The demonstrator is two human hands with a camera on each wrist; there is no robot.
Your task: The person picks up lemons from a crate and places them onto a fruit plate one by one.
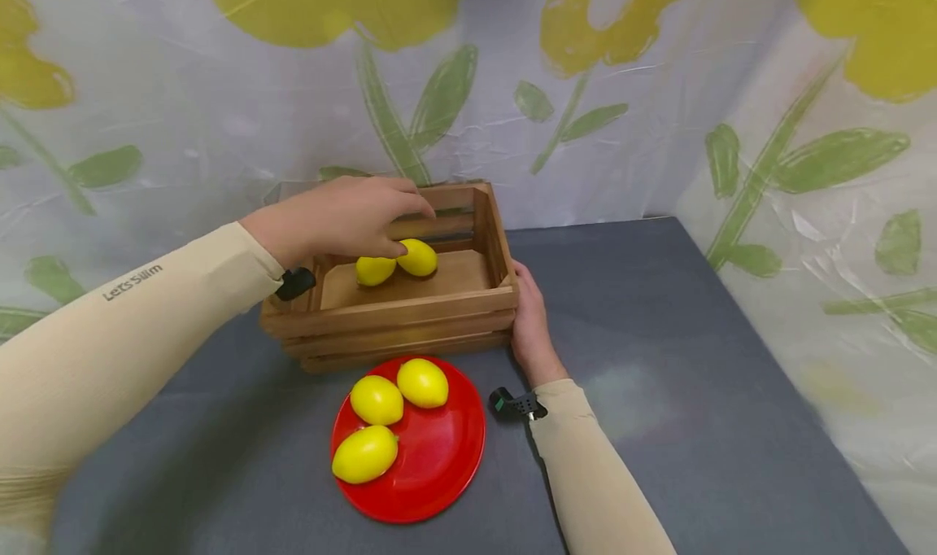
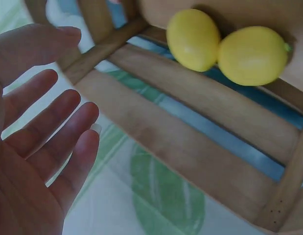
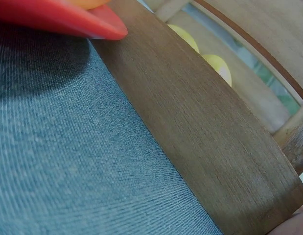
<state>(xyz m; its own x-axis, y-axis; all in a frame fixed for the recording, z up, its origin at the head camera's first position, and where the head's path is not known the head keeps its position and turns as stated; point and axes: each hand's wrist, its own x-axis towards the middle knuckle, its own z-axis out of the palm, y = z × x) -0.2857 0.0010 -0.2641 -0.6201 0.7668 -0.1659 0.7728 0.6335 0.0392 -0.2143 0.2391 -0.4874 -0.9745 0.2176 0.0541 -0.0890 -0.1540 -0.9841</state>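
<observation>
A slatted wooden crate stands on the table with two yellow lemons touching each other inside it. Over the crate's left part reaches my left hand; the left wrist view shows its fingers apart and loosely bent, with nothing between them. In the head view its thumb overlaps the lemons, but the left wrist view shows a gap. My right hand rests against the crate's right end, its fingers partly hidden there. In front of the crate, a red plate bears three lemons.
The dark grey-blue table runs along the crate and plate. Behind it hangs a pale sheet painted with yellow flowers, close to the crate's back. Another stretch of sheet borders the table's right edge. The plate's far rim lies close to the crate's front.
</observation>
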